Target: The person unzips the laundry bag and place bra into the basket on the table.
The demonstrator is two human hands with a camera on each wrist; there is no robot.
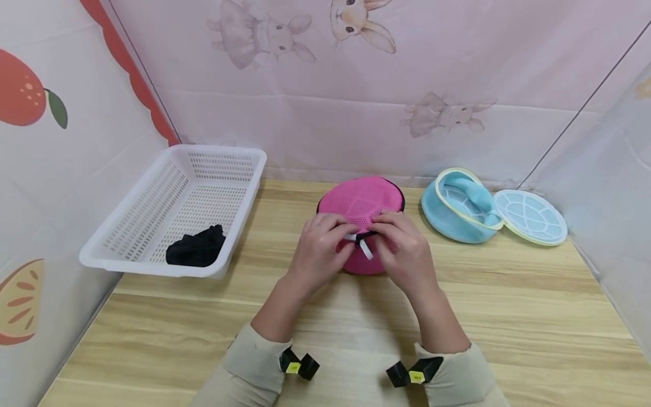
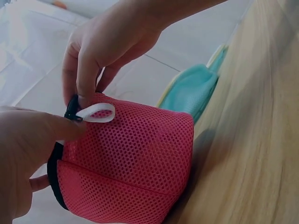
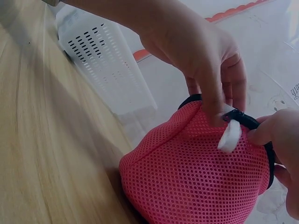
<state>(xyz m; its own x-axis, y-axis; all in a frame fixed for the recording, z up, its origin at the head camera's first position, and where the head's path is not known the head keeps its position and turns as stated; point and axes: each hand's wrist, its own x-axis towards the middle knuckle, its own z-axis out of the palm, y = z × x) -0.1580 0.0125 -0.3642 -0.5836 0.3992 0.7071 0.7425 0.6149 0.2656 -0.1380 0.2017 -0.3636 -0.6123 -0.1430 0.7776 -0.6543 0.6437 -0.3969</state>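
Note:
A pink mesh laundry bag [image 1: 361, 198] with a black zipper edge stands on the table between both hands. My left hand [image 1: 319, 243] pinches the zipper edge just left of the zipper slider [image 3: 234, 115]. On the other side, my right hand [image 1: 405, 246] grips the same black edge between thumb and fingers. From the slider hangs a white pull loop [image 2: 98, 113], lying against the mesh. The lid looks closed or nearly so at the front; the stretch under the fingers is hidden. What the bag holds cannot be seen.
At the left stands a white perforated basket [image 1: 239, 212] with a black cloth item [image 1: 197, 247] inside. To the right, a blue mesh bag [image 1: 447, 217] with a yellow rim lies with its round lid [image 1: 531, 217] folded open. Printed fabric walls [image 1: 325, 130] border the wooden table [image 1: 203, 322].

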